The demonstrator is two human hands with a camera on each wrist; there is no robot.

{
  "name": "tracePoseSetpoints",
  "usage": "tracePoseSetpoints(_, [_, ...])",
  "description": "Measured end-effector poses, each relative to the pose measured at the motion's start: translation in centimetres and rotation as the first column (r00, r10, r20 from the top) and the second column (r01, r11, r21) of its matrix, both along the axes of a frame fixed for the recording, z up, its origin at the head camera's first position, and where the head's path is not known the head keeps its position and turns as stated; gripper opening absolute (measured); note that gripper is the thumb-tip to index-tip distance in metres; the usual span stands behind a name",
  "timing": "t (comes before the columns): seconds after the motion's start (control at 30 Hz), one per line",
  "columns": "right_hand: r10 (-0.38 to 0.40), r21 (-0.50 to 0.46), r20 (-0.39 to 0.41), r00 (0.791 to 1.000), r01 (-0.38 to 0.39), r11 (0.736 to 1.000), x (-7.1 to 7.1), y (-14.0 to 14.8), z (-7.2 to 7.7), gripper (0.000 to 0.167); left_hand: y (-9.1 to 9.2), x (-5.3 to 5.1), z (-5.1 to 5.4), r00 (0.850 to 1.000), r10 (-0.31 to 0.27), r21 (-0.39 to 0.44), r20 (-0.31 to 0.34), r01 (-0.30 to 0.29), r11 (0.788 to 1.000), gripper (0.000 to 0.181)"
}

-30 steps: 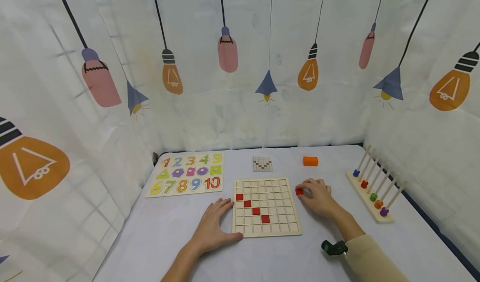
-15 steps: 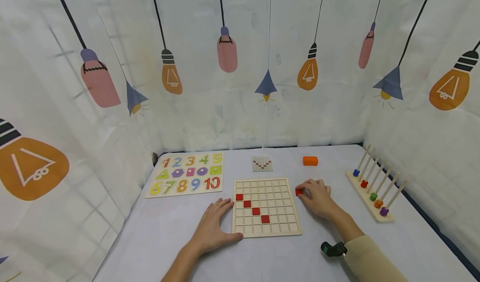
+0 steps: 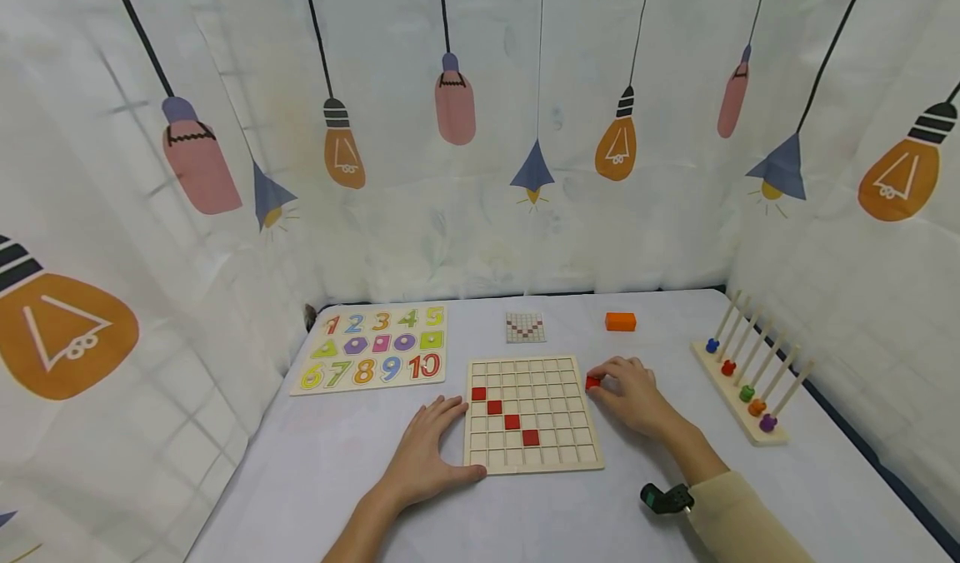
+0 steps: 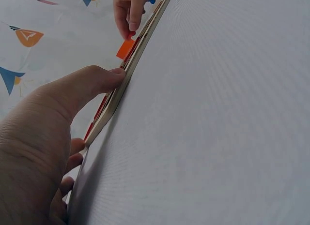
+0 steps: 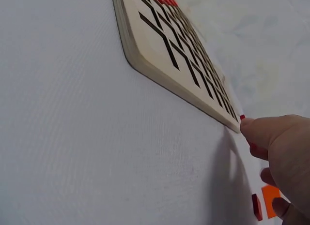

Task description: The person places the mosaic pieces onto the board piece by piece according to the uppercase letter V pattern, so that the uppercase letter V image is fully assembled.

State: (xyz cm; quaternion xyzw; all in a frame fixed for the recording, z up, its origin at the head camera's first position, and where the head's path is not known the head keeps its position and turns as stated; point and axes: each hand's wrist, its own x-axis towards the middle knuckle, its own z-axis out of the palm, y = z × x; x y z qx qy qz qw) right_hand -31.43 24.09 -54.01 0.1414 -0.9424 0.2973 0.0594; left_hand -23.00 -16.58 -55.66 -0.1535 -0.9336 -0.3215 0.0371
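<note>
The grid board [image 3: 534,417] lay flat on the desk [image 3: 555,517], just below and right of the frame's centre, with four red tiles [image 3: 512,421] stepping down its squares from the left toward the bottom. From where I stood, the right hand [image 3: 633,396] had its grip clamped on a loose tile [image 3: 592,383] just beside the board's upper right edge; whether tile touched wood, I couldn't tell. Over on the board's left side, the left hand [image 3: 429,455] had thumb and fingers spread apart, thumb on the lower left corner. I took the step in hand to be bringing a fifth tile to the grid. The next move seemed to call for choosing a square, perhaps checked against the small pattern card [image 3: 525,327] at upper middle, then lowering the tile level between the thin dividers while the left hand steadied the board.
</note>
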Motion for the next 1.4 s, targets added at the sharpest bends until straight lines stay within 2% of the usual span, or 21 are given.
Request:
tracePoseSetpoints(0.17, [0.035, -0.001, -0.013, 0.999, -0.035, 0.999, 0.2, -0.6, 0.5, 0.027, 0.0, 0.0, 0.0, 1.000, 0.003, 0.003, 0.004, -0.003, 1.000, 0.111])
tracePoseSetpoints(0.43, [0.072, -0.039, 0.021, 0.997, -0.071, 0.997, 0.9, -2.0, 0.7, 0.025, 0.0, 0.0, 0.1, 1.000, 0.002, 0.001, 0.016, -0.002, 1.000, 0.111])
tracePoseSetpoints(0.57, [0.070, -0.082, 0.057, 0.996, -0.065, 0.995, 1.7, -2.7, 0.7, 0.026, 0.0, 0.0, 0.1, 1.000, 0.003, -0.001, 0.017, -0.003, 1.000, 0.111])
tracePoseSetpoints(0.77, [0.060, -0.095, 0.086, 0.994, -0.052, 0.994, 2.2, -3.3, 0.5, 0.029, 0.0, -0.1, 0.0, 1.000, 0.002, 0.001, 0.011, -0.002, 1.000, 0.111])
tracePoseSetpoints(1.03, [0.132, -0.103, 0.052, 0.990, -0.126, 0.987, 2.1, -4.3, 0.3, 0.026, 0.0, 0.0, 0.1, 1.000, 0.006, 0.002, 0.013, -0.006, 1.000, 0.111])
tracePoseSetpoints(1.4, [0.213, -0.148, 0.091, 0.973, -0.198, 0.969, 2.3, -5.8, 0.0, 0.023, -0.1, 0.1, 0.0, 1.000, -0.003, 0.000, 0.003, 0.003, 1.000, 0.111])
